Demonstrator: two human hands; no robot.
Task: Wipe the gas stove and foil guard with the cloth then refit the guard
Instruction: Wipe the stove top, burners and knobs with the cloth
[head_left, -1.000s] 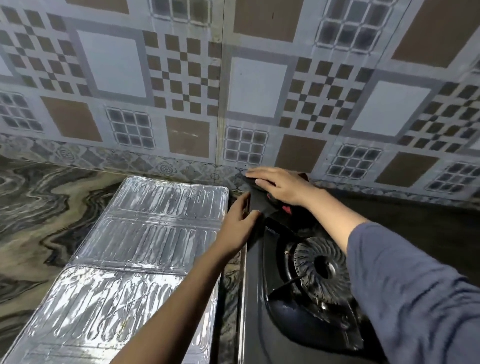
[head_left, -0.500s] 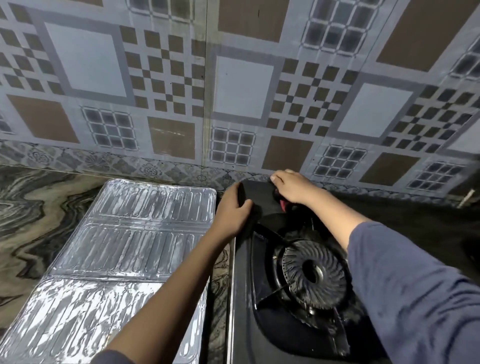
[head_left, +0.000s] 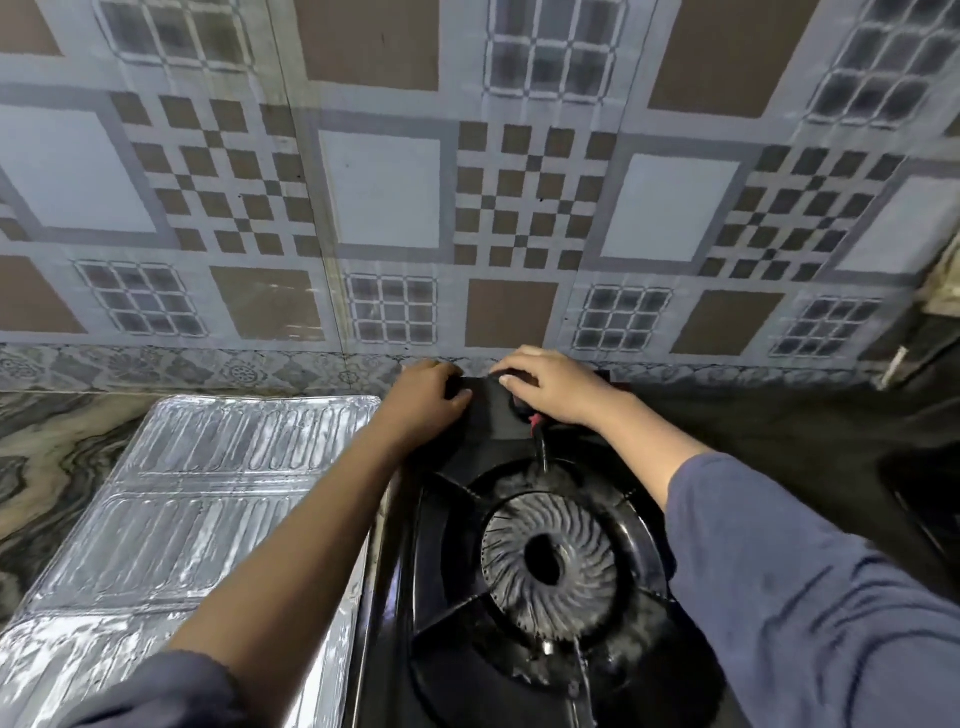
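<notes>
Nearest, the foil guard (head_left: 197, 499) lies flat on the marbled surface (head_left: 47, 467) just left of the black gas stove (head_left: 467, 623), probably set aside so the stove can be wiped. Past the burner (head_left: 550, 558), at the stove's far edge by the tiled wall (head_left: 467, 182), the left hand (head_left: 423, 402) curls over the corner to steady it, while the right hand (head_left: 556, 387) presses down on a dark, red-trimmed cloth (head_left: 522, 408). No legible writing.

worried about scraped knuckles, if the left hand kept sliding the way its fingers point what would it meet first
Most likely the tiled wall. The left hand sits at the stove's back corner with fingers aimed at the wall, and nothing shows between them. The gap is hard to judge from this angle.
</notes>
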